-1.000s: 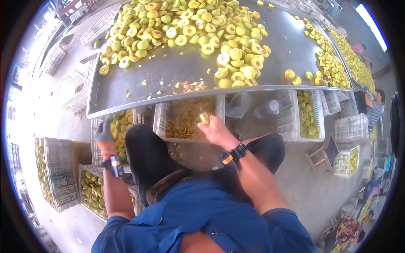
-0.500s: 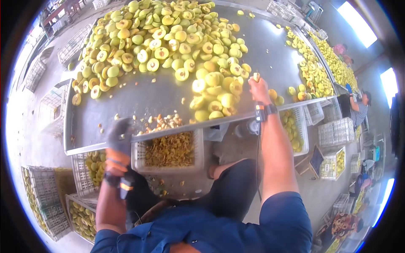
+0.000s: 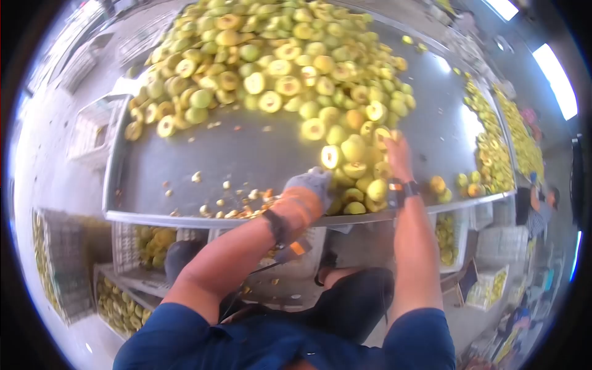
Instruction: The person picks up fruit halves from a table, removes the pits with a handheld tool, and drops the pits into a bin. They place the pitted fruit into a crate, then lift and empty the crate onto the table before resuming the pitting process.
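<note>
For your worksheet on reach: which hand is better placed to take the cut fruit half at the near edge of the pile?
Probably the left hand: its gloved fingers lie right beside the cut fruit half. The right hand is further right, among whole fruit.

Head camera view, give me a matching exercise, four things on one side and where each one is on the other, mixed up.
Things:
1. left hand
2. right hand
3. loose pits
4. white crates

Places:
A. under the steel table
B. in a grey glove, at the near edge of the halved fruit pile
C. bare, reaching into the fruit further right
D. scattered along the table's front rim

Pairs: 1-B, 2-C, 3-D, 4-A
</note>
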The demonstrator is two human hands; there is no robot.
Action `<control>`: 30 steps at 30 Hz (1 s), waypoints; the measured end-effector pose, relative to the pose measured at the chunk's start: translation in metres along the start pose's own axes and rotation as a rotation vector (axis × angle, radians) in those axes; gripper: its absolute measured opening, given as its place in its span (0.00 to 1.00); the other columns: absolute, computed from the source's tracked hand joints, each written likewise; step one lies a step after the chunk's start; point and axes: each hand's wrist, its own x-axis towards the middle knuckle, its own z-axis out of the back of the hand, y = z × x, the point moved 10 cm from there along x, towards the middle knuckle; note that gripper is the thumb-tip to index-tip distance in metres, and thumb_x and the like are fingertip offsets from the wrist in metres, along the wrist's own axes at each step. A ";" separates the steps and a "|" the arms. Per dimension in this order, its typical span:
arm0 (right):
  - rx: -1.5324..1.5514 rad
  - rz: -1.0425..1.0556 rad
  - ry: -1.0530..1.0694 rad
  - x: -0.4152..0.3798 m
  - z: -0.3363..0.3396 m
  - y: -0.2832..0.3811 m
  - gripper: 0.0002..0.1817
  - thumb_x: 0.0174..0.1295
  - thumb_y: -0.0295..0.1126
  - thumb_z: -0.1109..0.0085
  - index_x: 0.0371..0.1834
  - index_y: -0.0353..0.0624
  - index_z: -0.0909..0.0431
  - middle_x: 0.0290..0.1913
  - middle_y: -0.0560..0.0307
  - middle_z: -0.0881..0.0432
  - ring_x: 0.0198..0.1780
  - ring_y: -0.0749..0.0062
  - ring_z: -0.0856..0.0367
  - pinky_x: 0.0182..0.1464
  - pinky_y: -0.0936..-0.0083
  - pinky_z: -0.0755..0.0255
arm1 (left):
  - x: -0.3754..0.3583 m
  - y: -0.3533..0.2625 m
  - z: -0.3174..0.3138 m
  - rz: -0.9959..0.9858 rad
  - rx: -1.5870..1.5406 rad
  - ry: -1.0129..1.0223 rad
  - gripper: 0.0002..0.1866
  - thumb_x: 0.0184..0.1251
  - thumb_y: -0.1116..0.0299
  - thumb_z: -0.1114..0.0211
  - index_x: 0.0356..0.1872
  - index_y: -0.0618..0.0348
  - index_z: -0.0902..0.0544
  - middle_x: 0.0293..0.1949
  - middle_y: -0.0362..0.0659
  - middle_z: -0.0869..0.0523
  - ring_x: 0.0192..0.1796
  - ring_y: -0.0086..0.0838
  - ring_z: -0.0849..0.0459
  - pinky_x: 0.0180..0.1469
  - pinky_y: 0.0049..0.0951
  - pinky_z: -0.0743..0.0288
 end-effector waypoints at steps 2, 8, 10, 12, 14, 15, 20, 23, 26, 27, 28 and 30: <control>0.224 0.051 0.042 -0.017 -0.023 0.025 0.20 0.69 0.40 0.38 0.55 0.35 0.14 0.49 0.40 0.08 0.53 0.47 0.10 0.57 0.57 0.20 | -0.007 0.021 0.012 0.041 0.010 -0.017 0.21 0.69 0.56 0.30 0.55 0.57 0.15 0.51 0.57 0.12 0.54 0.56 0.11 0.56 0.50 0.17; 0.193 0.154 0.149 -0.074 -0.113 0.124 0.21 0.71 0.37 0.38 0.60 0.35 0.18 0.48 0.48 0.09 0.48 0.57 0.12 0.53 0.60 0.20 | -0.065 0.098 0.088 0.265 0.025 -0.127 0.17 0.69 0.59 0.32 0.52 0.56 0.12 0.53 0.55 0.10 0.55 0.53 0.11 0.58 0.49 0.17; 0.190 0.158 0.188 -0.100 -0.124 0.172 0.18 0.70 0.39 0.38 0.52 0.35 0.18 0.43 0.39 0.10 0.45 0.45 0.10 0.52 0.54 0.19 | -0.089 0.127 0.108 0.275 -0.024 -0.271 0.16 0.68 0.61 0.29 0.52 0.56 0.11 0.52 0.54 0.10 0.53 0.50 0.10 0.57 0.45 0.16; 0.090 0.215 0.118 -0.108 -0.138 0.179 0.18 0.70 0.39 0.37 0.53 0.36 0.19 0.42 0.41 0.11 0.44 0.45 0.10 0.50 0.53 0.19 | -0.112 0.146 0.126 0.268 -0.148 -0.388 0.16 0.67 0.65 0.26 0.53 0.56 0.10 0.51 0.52 0.09 0.51 0.44 0.09 0.56 0.40 0.16; 0.011 0.337 -0.011 -0.128 -0.121 0.203 0.17 0.71 0.39 0.36 0.53 0.37 0.19 0.42 0.44 0.11 0.45 0.50 0.10 0.50 0.54 0.20 | -0.136 0.151 0.141 0.249 -0.350 -0.470 0.17 0.65 0.71 0.24 0.55 0.57 0.10 0.50 0.48 0.08 0.48 0.36 0.09 0.54 0.34 0.15; 0.048 0.377 -0.059 -0.145 -0.102 0.228 0.16 0.72 0.39 0.37 0.52 0.37 0.19 0.42 0.46 0.11 0.45 0.53 0.10 0.49 0.56 0.20 | -0.140 0.150 0.141 0.191 -0.516 -0.471 0.19 0.65 0.74 0.24 0.57 0.58 0.10 0.51 0.46 0.08 0.49 0.32 0.10 0.54 0.32 0.16; 0.409 0.154 0.444 -0.233 -0.110 0.296 0.15 0.77 0.39 0.37 0.54 0.38 0.18 0.43 0.55 0.11 0.49 0.69 0.11 0.49 0.68 0.18 | -0.163 0.115 0.152 -0.134 -0.842 -0.411 0.26 0.62 0.86 0.32 0.62 0.55 0.11 0.61 0.48 0.11 0.62 0.34 0.12 0.60 0.32 0.16; 0.612 0.146 0.474 -0.264 -0.124 0.302 0.17 0.79 0.39 0.38 0.59 0.36 0.20 0.47 0.57 0.11 0.49 0.75 0.13 0.50 0.76 0.18 | -0.168 0.108 0.144 -0.148 -1.127 -0.393 0.24 0.66 0.82 0.37 0.64 0.60 0.13 0.68 0.50 0.16 0.66 0.35 0.15 0.62 0.32 0.17; 0.842 -0.038 0.468 -0.289 -0.137 0.307 0.19 0.80 0.38 0.38 0.63 0.34 0.21 0.50 0.58 0.11 0.49 0.77 0.14 0.51 0.76 0.19 | -0.171 0.120 0.132 -0.142 -1.374 -0.426 0.25 0.71 0.78 0.41 0.69 0.69 0.19 0.67 0.49 0.15 0.65 0.33 0.15 0.66 0.33 0.20; 0.838 -0.016 0.450 -0.294 -0.140 0.312 0.19 0.80 0.37 0.38 0.64 0.33 0.22 0.51 0.57 0.11 0.49 0.76 0.15 0.51 0.75 0.19 | -0.176 0.119 0.139 -0.180 -1.203 -0.462 0.25 0.73 0.74 0.40 0.70 0.70 0.20 0.66 0.50 0.14 0.65 0.34 0.15 0.67 0.35 0.20; 0.834 0.007 0.433 -0.300 -0.143 0.317 0.19 0.80 0.36 0.37 0.64 0.33 0.22 0.52 0.57 0.12 0.50 0.76 0.15 0.52 0.75 0.20 | -0.177 0.118 0.137 -0.118 -1.312 -0.455 0.25 0.74 0.74 0.39 0.70 0.70 0.20 0.64 0.51 0.13 0.64 0.35 0.13 0.66 0.36 0.20; 0.726 0.183 0.388 -0.306 -0.148 0.330 0.20 0.79 0.35 0.36 0.65 0.32 0.22 0.53 0.56 0.12 0.51 0.76 0.16 0.53 0.74 0.20 | -0.191 0.115 0.164 -0.192 -0.765 -0.717 0.19 0.78 0.71 0.38 0.65 0.66 0.18 0.59 0.53 0.09 0.58 0.41 0.09 0.61 0.37 0.17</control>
